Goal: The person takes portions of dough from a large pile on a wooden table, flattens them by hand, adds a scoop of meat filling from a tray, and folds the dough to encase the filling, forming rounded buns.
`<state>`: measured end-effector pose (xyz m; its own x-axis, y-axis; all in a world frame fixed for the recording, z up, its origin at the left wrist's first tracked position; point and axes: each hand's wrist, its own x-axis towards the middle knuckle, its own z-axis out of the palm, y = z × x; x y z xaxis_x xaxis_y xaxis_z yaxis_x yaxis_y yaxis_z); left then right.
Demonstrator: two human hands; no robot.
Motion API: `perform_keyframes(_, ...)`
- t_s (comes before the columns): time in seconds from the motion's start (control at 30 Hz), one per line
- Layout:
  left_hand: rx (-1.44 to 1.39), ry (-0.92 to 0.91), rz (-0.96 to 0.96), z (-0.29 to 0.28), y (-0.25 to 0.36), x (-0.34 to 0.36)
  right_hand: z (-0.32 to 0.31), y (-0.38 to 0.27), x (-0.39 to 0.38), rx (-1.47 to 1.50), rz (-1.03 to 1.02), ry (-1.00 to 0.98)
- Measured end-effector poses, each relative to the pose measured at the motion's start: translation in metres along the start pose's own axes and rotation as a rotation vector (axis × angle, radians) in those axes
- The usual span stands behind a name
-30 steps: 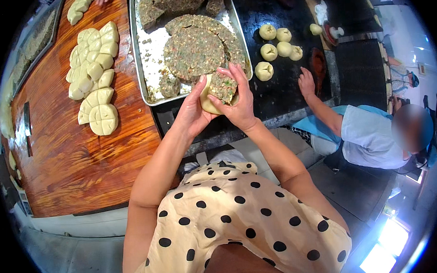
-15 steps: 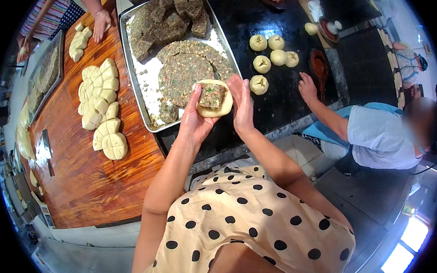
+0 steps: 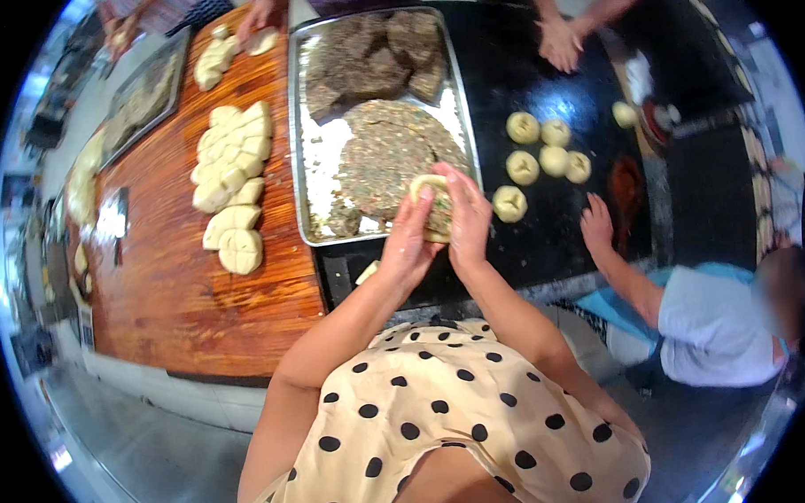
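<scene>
- The left hand (image 3: 409,244) holds a soft dough wrapper (image 3: 431,179) by its left side, with the thumb pressed on it; the other fingers are mostly hidden, so one cannot tell just how they bend
- The right hand (image 3: 470,222) holds the right side, with its fingers bent close around the dough
- A lump of filling (image 3: 439,219) with bits of green sits inside the wrapper, between the two hands
- The wrapper is up in the air, by the near right corner of a shiny metal tray (image 3: 300,175)
- In the tray lie a big flat round of chopped mix (image 3: 381,155) and, at the far end, dark brown chunks (image 3: 361,68)
- To the left, cut dough pieces (image 3: 231,155) lie bunched on the wooden surface (image 3: 156,300)
- To the right, six dough balls (image 3: 522,167), most with creased tops, sit near each other on the black surface (image 3: 553,251)
- One more small ball (image 3: 624,114) sits apart, near a white cloth (image 3: 638,76)
- A co-worker's hand (image 3: 597,224) is by the near right edge
- Another person's two hands (image 3: 561,46) are close together at the far side
</scene>
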<state>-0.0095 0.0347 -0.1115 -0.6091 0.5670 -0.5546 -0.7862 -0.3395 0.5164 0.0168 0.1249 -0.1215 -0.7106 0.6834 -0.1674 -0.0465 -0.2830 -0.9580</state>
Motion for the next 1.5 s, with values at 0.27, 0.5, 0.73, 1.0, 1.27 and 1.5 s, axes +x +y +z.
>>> perform_keyframes(0.27, -0.112, -0.007, -0.006, -0.006, 0.0, -0.003, -0.013, -0.001, -0.002, 0.209, 0.219, -0.122)
perform_keyframes(0.5, -0.022, -0.007, 0.03, -0.004, -0.007, -0.006, 0.005, 0.006, -0.012, -0.078, 0.004, 0.049)
perform_keyframes(0.73, 0.047, -0.029, -0.063, -0.043, 0.011, -0.009, 0.017, 0.02, -0.025, -0.188, -0.116, -0.047)
perform_keyframes(1.0, 0.297, -0.251, -0.278, -0.033, 0.081, -0.029, 0.019, -0.004, -0.015, 0.279, 0.303, -0.042)
perform_keyframes(1.27, 0.149, 0.009, 0.318, -0.041, 0.031, -0.015, 0.066, 0.009, -0.046, -0.281, -0.353, 0.069)
perform_keyframes(1.5, 0.007, 0.059, 0.078, -0.041, 0.04, -0.026, 0.06, -0.008, -0.051, -0.416, -0.456, -0.109)
